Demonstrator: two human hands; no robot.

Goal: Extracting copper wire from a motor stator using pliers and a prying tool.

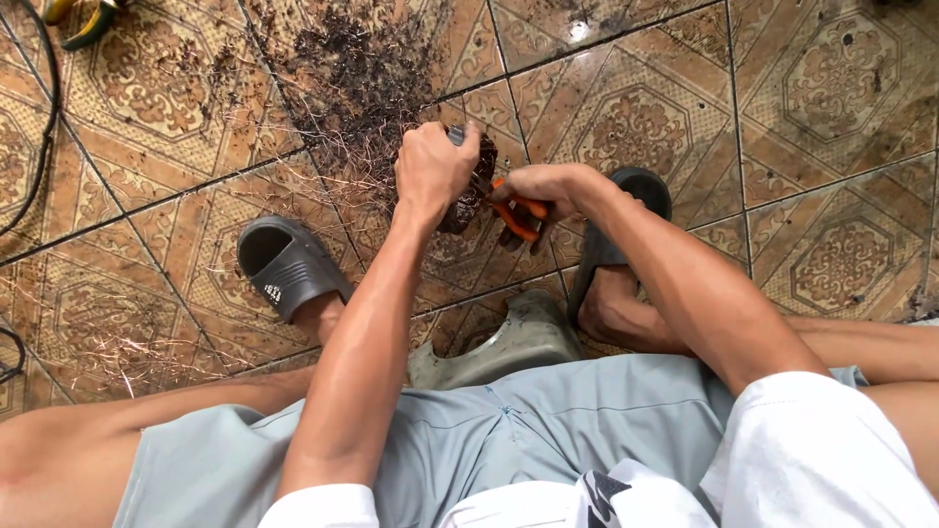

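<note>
My left hand (431,168) is closed around a dark, dirty round part (472,200) wound with thin copper wire, held above the tiled floor. My right hand (544,186) grips a pair of orange-handled pliers (516,215), whose jaws point at the part right beside the left hand. Strands of fine copper wire (342,166) trail from the part to the floor. The pliers' tips are hidden behind the hands.
A pile of dark debris and loose wire (357,59) lies on the patterned brown floor tiles (831,88) ahead. My feet wear dark slippers (284,264). A grey low stool (509,344) shows between my knees. A black cable (44,108) runs at left.
</note>
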